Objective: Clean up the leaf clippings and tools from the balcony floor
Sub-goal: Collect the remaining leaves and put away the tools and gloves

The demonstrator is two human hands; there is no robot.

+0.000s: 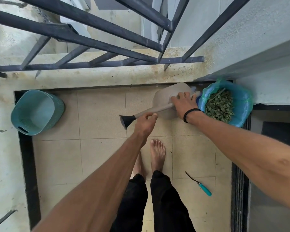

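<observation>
A beige watering can [164, 95] with a long spout and a black rose head [126, 120] is held above the tiled floor near the railing. My right hand [182, 102] grips the can at its handle. My left hand [146, 122] pinches the spout just behind the rose. To the right stands a bin lined with a blue bag [241, 104], holding green leaf clippings [219, 106]. A small hand tool with a teal handle [203, 188] and a dark prong lies on the floor at the lower right.
A teal plastic basket [35, 112] leans in the left corner, nothing in it. Dark railing bars [90, 41] and a stained concrete ledge [99, 76] close the far side. A sliding-door track [239, 181] runs along the right. My bare feet [156, 153] stand mid-floor.
</observation>
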